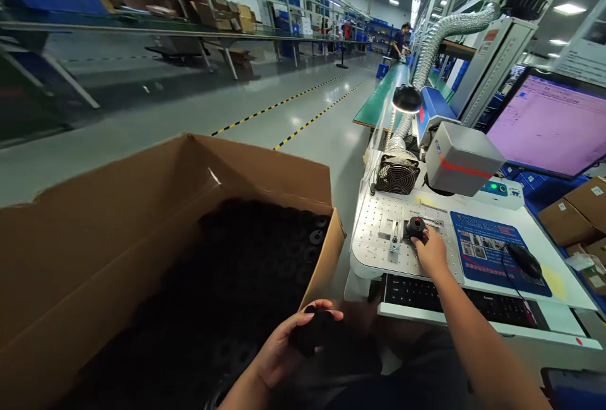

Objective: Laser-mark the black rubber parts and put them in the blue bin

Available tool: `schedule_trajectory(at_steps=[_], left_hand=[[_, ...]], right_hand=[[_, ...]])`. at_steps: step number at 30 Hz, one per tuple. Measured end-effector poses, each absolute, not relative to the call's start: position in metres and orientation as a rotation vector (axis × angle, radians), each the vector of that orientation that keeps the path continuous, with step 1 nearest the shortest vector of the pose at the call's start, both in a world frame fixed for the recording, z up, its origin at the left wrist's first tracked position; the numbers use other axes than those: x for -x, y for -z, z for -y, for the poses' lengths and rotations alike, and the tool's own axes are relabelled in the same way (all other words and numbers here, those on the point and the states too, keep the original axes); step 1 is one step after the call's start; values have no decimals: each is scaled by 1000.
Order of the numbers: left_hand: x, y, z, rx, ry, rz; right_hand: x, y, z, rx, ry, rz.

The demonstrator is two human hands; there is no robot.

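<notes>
My right hand point(432, 251) has its fingers closed around a round black part point(416, 227) with a small red light spot on top. That part sits at a metal fixture point(394, 233) on the perforated metal plate point(369, 249), under the grey head of a marking machine point(464, 157). Down by the box, my left hand point(284, 342) grips another black part point(313, 332), its shape partly lost in shadow. The open cardboard box point(269, 160) to the left holds a heap of black ring-shaped parts point(265, 252).
A black fan point(398, 174) stands behind the plate. To the right lie a blue mouse pad point(487, 252) and a black mouse point(524, 260); a keyboard point(416, 294) is on the tray in front. A monitor point(549, 122) stands at right. A person point(400, 42) is far back.
</notes>
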State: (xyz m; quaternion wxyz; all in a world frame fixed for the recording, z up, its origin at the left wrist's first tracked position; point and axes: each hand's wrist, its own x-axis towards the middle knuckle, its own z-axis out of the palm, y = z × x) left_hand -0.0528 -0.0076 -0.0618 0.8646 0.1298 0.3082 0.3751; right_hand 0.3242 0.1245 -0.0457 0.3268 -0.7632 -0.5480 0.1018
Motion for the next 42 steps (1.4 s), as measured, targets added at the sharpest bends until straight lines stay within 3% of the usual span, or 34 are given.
schedule_trajectory(at_steps=[15,30,36,42], left_hand=[[50,72,9,-224,-810,-665],[48,64,9,-224,-812,-735],[46,70,6,-228,-799,-688],[46,75,3,-275,-767,-696]], right_hand=[[-327,66,-123,1821,-330,1248],[-323,42,-119,1837,-341,1196],[-331,30,-35,1664,-217,1161],[-327,64,58,1765,-261,1295]])
